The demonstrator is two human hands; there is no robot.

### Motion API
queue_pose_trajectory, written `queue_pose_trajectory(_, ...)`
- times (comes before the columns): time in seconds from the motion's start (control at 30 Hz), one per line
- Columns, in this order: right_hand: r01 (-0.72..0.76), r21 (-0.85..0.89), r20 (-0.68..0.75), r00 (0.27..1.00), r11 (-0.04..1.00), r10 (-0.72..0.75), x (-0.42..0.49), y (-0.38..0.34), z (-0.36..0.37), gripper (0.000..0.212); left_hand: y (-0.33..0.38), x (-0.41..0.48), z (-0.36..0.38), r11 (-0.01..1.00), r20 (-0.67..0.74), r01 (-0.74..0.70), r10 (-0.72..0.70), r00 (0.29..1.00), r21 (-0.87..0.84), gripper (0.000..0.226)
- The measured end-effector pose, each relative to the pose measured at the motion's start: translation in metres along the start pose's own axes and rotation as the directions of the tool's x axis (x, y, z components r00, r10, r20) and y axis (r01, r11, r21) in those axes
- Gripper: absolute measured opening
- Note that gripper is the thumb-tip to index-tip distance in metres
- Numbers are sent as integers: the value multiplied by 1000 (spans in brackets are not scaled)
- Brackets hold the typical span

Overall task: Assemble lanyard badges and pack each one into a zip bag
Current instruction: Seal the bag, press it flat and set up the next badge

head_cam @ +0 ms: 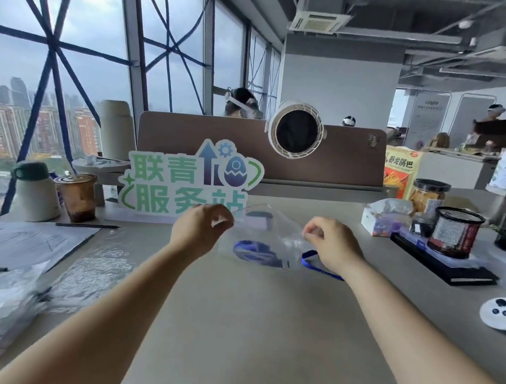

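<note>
The left hand (202, 228) and the right hand (331, 243) hold up a clear zip bag (273, 229) just in front of the green sign (171, 179), above the worktop (250, 328). Each grip pinches one top corner of the bag. A blue lanyard (250, 252) shows through the bag's bottom.

We read 联青服务站 in green on the cut-out sign (190, 184) mid-frame, and 卧龙锅巴 on the orange snack bag (400, 170) at right. Handwriting on the paper sheet (26, 242) at left and print on the wall panel (430, 115), upper right, are illegible.
</note>
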State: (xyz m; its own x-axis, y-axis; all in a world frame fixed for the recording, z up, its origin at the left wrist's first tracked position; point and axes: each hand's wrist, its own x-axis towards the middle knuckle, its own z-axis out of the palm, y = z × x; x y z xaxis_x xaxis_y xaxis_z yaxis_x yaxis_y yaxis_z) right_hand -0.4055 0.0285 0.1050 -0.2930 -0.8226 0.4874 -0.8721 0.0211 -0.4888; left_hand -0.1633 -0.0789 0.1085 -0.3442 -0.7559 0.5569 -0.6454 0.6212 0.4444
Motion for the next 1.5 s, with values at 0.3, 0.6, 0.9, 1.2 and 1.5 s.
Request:
queue_pose_trajectory(0.3,108,54,60,992,993,-111,38,-49,-69,6,20,39,-62,989,-84,-20,7,996,-148,12)
queue_pose_trajectory(0.6,168,237,-76,985,957,-154,58,-81,-109,23,42,53,-102,980,-304,-95,37,952,-177,9)
queue_pose_trajectory(0.9,3,485,9,1000,875,-8,58,-78,-102,9,36,57,-97,948,-238,7,-87,967,-318,20)
queue_pose_trajectory(1.2,-72,545,29,997,835,67,77,-60,-56,20,19,80,-57,900,-214,104,-211,954,-424,9)
queue_pose_trajectory(1.5,43,459,-18,999,888,-39,48,-47,-50,15,2,39,-53,939,-248,-8,-82,965,-343,8)
